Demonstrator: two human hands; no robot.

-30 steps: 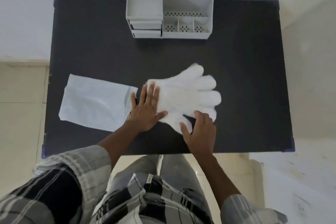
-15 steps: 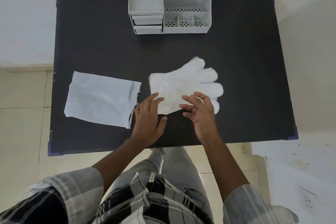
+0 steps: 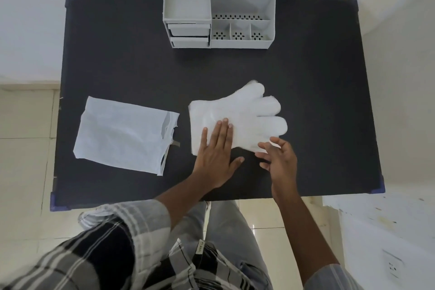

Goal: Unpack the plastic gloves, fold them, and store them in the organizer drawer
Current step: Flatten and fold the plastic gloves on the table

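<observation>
A stack of translucent white plastic gloves point(image 3: 244, 115) lies flat in the middle of the black table point(image 3: 317, 101), fingers pointing right and away. My left hand point(image 3: 217, 153) rests flat, palm down, on the stack's cuff end. My right hand point(image 3: 279, 160) hovers with fingers spread at the stack's near right edge, fingertips touching or just above it. The emptied white packet point(image 3: 124, 135) lies to the left, its torn end facing the gloves. A grey desk organizer point(image 3: 220, 4) stands at the table's far edge, with two shut drawers point(image 3: 189, 35) at its lower left.
The organizer's right half has several open compartments with perforated floors point(image 3: 240, 35). The table's near edge point(image 3: 211, 198) runs just in front of my legs. Tiled floor shows on the left, and a white surface with a wall socket point(image 3: 392, 266) on the right.
Both hands had lifted off the gloves half a second ago. My left hand has come back down flat on the cuff end; my right hand moved right, to the near edge.
</observation>
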